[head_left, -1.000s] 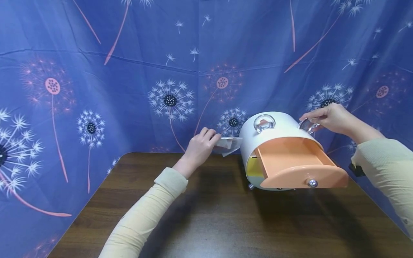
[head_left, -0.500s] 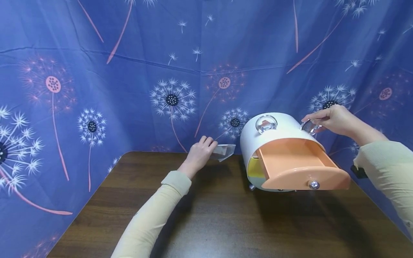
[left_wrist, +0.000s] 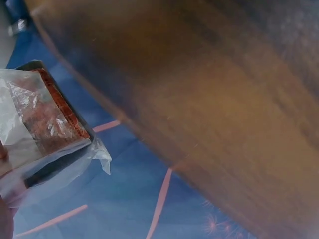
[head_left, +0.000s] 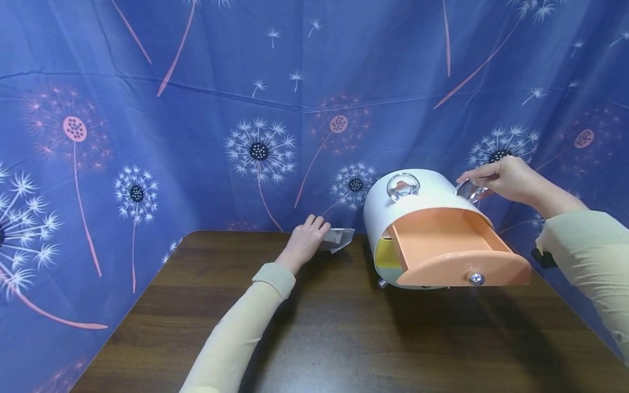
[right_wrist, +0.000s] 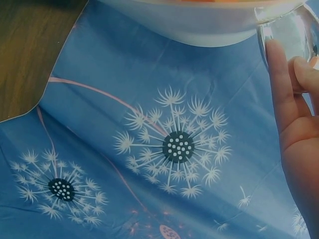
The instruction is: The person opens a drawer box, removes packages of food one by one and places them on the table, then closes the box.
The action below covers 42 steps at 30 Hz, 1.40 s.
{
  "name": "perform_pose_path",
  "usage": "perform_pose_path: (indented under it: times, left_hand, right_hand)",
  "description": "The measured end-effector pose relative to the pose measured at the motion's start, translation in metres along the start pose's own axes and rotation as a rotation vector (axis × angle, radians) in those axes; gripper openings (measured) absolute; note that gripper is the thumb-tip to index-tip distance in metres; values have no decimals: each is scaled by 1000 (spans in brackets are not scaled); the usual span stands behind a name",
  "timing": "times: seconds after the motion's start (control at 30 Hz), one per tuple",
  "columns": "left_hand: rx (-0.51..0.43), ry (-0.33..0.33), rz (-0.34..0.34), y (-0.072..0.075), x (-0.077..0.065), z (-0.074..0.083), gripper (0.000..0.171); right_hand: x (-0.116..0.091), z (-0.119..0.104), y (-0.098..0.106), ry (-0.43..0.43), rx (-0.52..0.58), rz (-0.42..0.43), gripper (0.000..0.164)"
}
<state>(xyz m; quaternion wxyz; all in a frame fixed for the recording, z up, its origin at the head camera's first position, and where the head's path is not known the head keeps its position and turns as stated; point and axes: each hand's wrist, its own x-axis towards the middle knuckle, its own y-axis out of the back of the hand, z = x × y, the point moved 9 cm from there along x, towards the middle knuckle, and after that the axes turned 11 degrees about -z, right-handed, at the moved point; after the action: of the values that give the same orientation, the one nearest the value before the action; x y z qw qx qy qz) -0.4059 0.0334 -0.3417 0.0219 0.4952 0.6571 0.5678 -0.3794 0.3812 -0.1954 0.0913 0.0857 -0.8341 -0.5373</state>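
Moved lower, away from the white box (head_left: 434, 188), the plastic bag (head_left: 339, 238) pinched by the left hand (head_left: 303, 243) is best kept level, while the right hand (head_left: 513, 178) pinches the silver bell (right_wrist: 286, 32).

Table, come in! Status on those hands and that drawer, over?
Left hand grips clear bag, left of white case. Right hand pinches silver disc on case. Orange drawer open; nothing visible between bag and case.
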Motion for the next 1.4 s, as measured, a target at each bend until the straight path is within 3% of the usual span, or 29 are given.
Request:
perform_pose_path:
  times: [0.2, 0.53, 0.73, 1.07, 1.4]
  left_hand:
    - [24, -19, -27, -11, -3, 8, 15]
    - [17, -23, -158, -34, -10, 9, 18]
    - [18, -43, -223, -38, -10, 11, 19]
    - [75, -128, -349, -46, -18, 27, 20]
    - [100, -194, -383, -52, -26, 39, 14]
  right_hand:
    - [2, 0, -1, 0, 7, -3, 28]
    - [4, -2, -5, 3, 25, -24, 29]
    - [4, -1, -3, 1, 19, -20, 29]
    - [0, 0, -2, -1, 16, -13, 28]
    - [0, 1, -1, -5, 3, -11, 28]
